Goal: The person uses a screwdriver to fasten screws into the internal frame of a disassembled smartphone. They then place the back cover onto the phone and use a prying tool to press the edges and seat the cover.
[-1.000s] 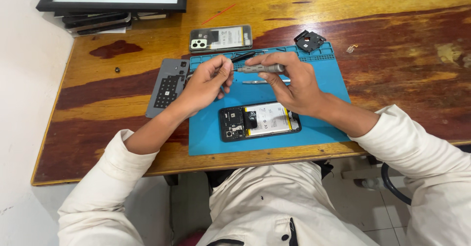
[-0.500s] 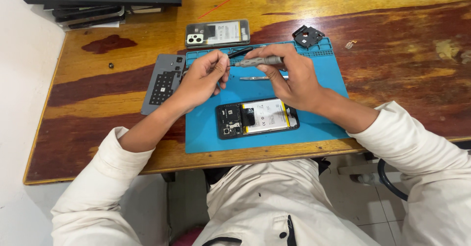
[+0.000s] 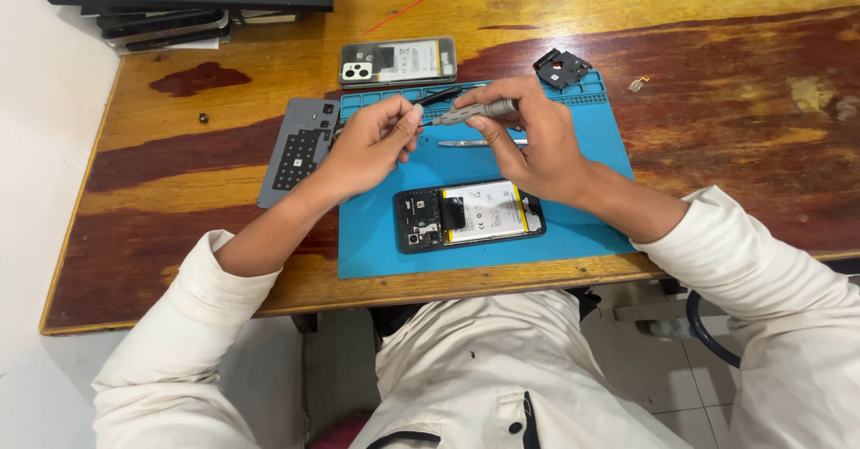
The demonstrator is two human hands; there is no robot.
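a grey screwdriver (image 3: pixel 473 113) is held level above the blue mat (image 3: pixel 573 225) near the surface's far edge, pinched in the right hand (image 3: pixel 528 140) grip, its tip pinched by the left hand (image 3: pixel 372 144), the opened phone (image 3: pixel 470 216) lying nearer the front edge.

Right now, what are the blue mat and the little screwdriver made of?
The blue mat looks like soft matte rubber or silicone: dull, with moulded compartments along its top edge. The screwdriver, held in the right hand, looks metal: grey with a slight sheen, though it could be coated plastic.
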